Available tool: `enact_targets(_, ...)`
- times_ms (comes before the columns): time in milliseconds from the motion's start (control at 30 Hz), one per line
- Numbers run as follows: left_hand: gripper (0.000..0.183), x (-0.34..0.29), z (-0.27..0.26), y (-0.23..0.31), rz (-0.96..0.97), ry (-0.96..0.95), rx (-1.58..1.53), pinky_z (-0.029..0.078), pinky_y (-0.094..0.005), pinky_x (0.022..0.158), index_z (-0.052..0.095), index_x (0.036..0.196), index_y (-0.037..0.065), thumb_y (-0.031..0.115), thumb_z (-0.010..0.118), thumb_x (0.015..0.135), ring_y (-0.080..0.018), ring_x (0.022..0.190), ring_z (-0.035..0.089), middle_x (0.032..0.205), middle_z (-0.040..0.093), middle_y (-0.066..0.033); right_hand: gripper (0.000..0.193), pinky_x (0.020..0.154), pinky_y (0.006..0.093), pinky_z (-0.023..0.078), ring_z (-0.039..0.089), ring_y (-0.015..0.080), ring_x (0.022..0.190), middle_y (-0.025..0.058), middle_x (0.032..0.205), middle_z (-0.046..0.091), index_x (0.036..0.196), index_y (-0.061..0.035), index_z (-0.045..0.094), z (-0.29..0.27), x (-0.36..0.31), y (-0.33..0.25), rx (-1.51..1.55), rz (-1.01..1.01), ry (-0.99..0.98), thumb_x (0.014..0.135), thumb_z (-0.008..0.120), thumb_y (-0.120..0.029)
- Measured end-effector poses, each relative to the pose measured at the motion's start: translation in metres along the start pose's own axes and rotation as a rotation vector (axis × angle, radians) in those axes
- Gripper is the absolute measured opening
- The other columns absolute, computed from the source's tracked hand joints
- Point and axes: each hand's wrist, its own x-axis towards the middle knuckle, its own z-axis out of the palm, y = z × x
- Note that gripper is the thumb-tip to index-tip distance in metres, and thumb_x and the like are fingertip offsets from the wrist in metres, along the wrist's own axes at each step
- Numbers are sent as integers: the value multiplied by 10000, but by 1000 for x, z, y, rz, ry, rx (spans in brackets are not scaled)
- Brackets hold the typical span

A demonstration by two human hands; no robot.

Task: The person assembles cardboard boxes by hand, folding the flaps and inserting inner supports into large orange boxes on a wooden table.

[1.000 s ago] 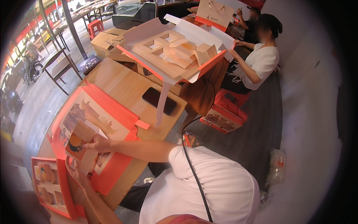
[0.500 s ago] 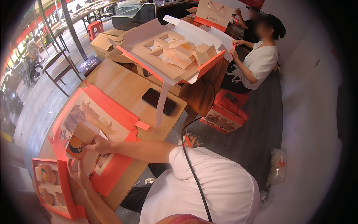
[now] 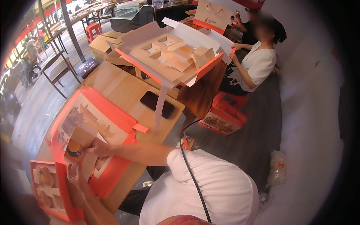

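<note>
My right hand (image 3: 99,147) is closed on the edge of a small brown cardboard box (image 3: 76,145), which has an orange disc and dark pattern printed on it and looks partly unfolded. Just below that box is my left hand (image 3: 77,177), its fingers apart near the lower edge; whether they touch it I cannot tell. Under both hands lies a large red and cream printed box sheet (image 3: 108,129), spread out on the wooden table (image 3: 116,83). Beside my left hand, a red-rimmed box (image 3: 62,187) with a divided insert holds a small printed box (image 3: 44,176) in one compartment.
A black phone (image 3: 157,104) lies on the table. Beyond it sits a large open carton (image 3: 140,56) with a cut-out insert. A person (image 3: 258,62) in white touches its far side. A red carry box (image 3: 224,120) is on the floor; a black cable (image 3: 189,163) hangs near my right arm.
My left hand's fingers have drawn together slightly near the small box's lower edge. My right hand keeps its hold. The whole view has shifted a little.
</note>
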Motion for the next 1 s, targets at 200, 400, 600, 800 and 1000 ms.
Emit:
enact_targets(200, 315, 0, -5, 2, 92, -32, 102, 527, -249, 779, 618, 1157, -43, 5, 713, 861, -139, 888, 658, 1014, 701, -99, 273, 840, 303, 508, 607, 111, 995, 75, 1071, 686, 1183, 24, 607, 5, -5, -6, -260, -60, 20, 921, 626, -52)
enact_targets(400, 372, -3, 6, 12, 6, -6, 101, 535, -266, 792, 636, 1158, -29, 57, 772, 823, -136, 900, 658, 1006, 701, -78, 232, 621, 294, 567, 659, 126, 790, 53, 893, 686, 1084, 0, 634, -3, 0, 11, -215, 6, 98, 885, 586, -109)
enact_targets(600, 491, -11, 14, 32, -131, -67, -244, 547, -258, 749, 584, 1264, -30, 46, 763, 813, -116, 860, 666, 1000, 698, -65, 173, 597, 255, 519, 659, 108, 759, 65, 905, 701, 1046, -8, 685, 0, -1, -17, 93, 242, 79, 904, 638, -94)
enact_targets(800, 303, -20, 20, 56, 44, -54, 218, 543, -250, 700, 675, 1107, -39, 106, 760, 855, -91, 794, 668, 922, 719, -49, 168, 663, 256, 510, 645, 83, 830, 25, 933, 701, 1051, -30, 699, -1, 2, -8, -71, 261, 47, 918, 665, -125)
enact_targets(1000, 232, -11, 10, 26, -26, 22, -139, 510, -237, 665, 694, 1072, -32, 159, 628, 958, -78, 765, 649, 919, 712, -34, 156, 596, 251, 498, 639, 81, 761, 27, 867, 682, 1057, -34, 670, 2, 0, -22, -49, 370, 46, 926, 653, -118)
